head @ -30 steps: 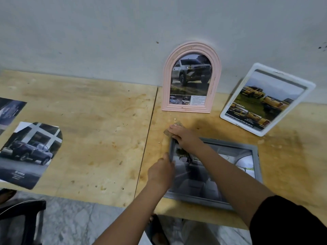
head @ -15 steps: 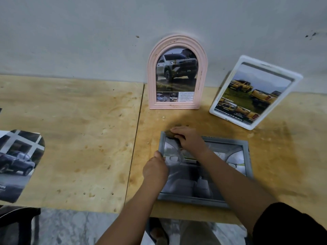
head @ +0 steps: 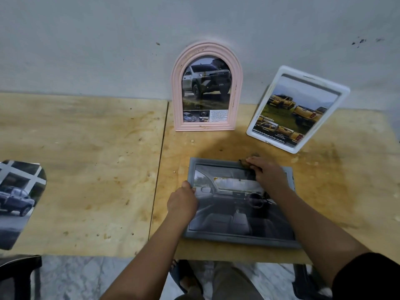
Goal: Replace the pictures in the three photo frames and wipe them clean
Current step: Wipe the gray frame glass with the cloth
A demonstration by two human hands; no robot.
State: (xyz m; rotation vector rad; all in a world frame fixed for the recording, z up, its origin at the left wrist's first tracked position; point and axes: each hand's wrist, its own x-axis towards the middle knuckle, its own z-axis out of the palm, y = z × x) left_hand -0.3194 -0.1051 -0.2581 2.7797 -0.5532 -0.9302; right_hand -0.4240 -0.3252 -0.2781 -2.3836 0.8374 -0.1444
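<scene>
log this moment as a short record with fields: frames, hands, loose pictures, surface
grey frame: flat on the table, car-interior picture inside
pink arched frame: upright against the wall, pickup picture
white frame: leaning on the wall, tilted, yellow trucks picture
left hand: steadies the grey frame's left edge
right hand: presses a small brown cloth on the frame's top edge
loose picture: far left, arch-cut
table: stained plywood

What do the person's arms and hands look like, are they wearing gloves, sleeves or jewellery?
Both hands are bare: no gloves, rings or watch visible on the left hand or right hand. Both forearms are uncovered. A black short sleeve shows on the right upper arm; the left arm's sleeve is out of view.
</scene>
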